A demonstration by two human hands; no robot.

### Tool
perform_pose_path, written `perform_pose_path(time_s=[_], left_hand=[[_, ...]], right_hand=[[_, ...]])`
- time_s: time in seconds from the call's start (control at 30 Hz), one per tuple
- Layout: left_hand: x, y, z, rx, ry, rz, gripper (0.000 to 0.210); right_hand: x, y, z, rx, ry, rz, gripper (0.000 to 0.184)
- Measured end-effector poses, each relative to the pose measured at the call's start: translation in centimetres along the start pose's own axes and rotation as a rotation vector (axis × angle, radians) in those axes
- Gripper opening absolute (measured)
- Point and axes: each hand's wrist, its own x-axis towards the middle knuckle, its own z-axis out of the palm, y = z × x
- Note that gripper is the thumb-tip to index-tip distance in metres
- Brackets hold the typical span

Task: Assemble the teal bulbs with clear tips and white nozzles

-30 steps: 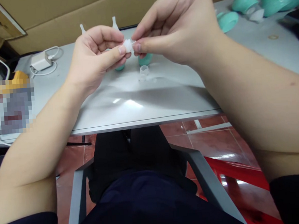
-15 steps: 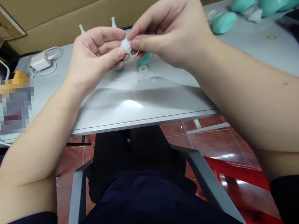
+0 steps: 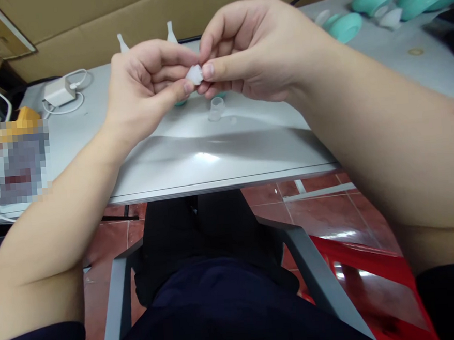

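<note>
Both hands meet above the desk point(image 3: 195, 162), pinching one small white part point(image 3: 194, 74) between them. Step in hand looks like fitting or twisting that part: best kept high over the desk, thumbs square on opposite sides, light squeeze so the soft plastic doesn't deform, turn with the fingertips and not the wrists.

Left hand point(image 3: 143, 85): thumb and forefinger closed on the part's left side, other fingers curled in. Right hand point(image 3: 253, 49): thumb and forefinger clamped on the part's right side, remaining fingers bent beneath. No gap shows at either pinch.

Clear cap point(image 3: 217, 107) stands on the desk just below the part. Teal pieces point(image 3: 181, 103) mostly hidden behind the hands. Two white nozzles point(image 3: 170, 32) stand beyond the part; charger point(image 3: 59, 91) well left of it; teal bowls point(image 3: 344, 26) far right.
</note>
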Motion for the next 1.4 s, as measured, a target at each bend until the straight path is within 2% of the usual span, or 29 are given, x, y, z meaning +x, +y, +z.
perform_pose_path(time_s=[0.13, 0.23, 0.43, 0.6, 0.77, 0.87, 0.97, 1.03, 1.1, 1.2, 1.27, 1.4], left_hand=[[0.1, -0.6, 0.1, -0.035, -0.041, 0.068, 0.05], [0.0, -0.9, 0.4, -0.001, -0.011, 0.063, 0.062], [-0.7, -0.4, 0.2, 0.081, -0.05, 0.042, 0.05], [-0.8, -0.9, 0.3, 0.029, -0.036, 0.073, 0.05], [-0.2, -1.7, 0.5, 0.0, -0.021, 0.082, 0.065], [0.2, -1.2, 0.5, 0.055, 0.017, 0.071, 0.059], [0.1, 0.0, 0.2, 0.173, -0.005, 0.011, 0.032], [0.0, 0.5, 0.0, 0.234, -0.066, -0.003, 0.021], [0.0, 0.5, -0.3, 0.281, -0.172, 0.016, 0.02], [0.0, -0.3, -0.4, 0.361, -0.367, 0.046, 0.027], [0.1, -0.8, -0.3, 0.415, -0.44, 0.037, 0.031], [0.1, -1.4, 0.3, 0.448, -0.423, -0.015, 0.032]], right_hand=[[-0.1, -0.1, -0.6, 0.038, -0.045, 0.034, 0.037], [-0.1, 0.0, -1.2, 0.052, -0.086, 0.063, 0.049], [-0.1, 0.2, -2.0, 0.039, -0.137, 0.111, 0.058], [0.1, 0.4, -1.8, 0.022, -0.145, 0.115, 0.066], [0.3, 0.5, -1.2, -0.017, -0.08, 0.096, 0.054], [0.0, -0.6, -0.7, -0.075, -0.041, 0.106, 0.042], [-0.7, -3.0, -0.2, -0.279, 0.0, 0.119, 0.03], [-1.2, -4.7, -0.2, -0.552, 0.012, 0.134, 0.038], [-1.4, -6.2, -0.6, -0.86, -0.006, 0.224, 0.037], [-1.2, -6.8, -1.8, -1.183, -0.139, 0.421, 0.026], [-0.7, -6.1, -2.9, -1.239, -0.237, 0.5, 0.021], [-0.1, -3.5, -4.9, -1.156, -0.346, 0.521, 0.02]])
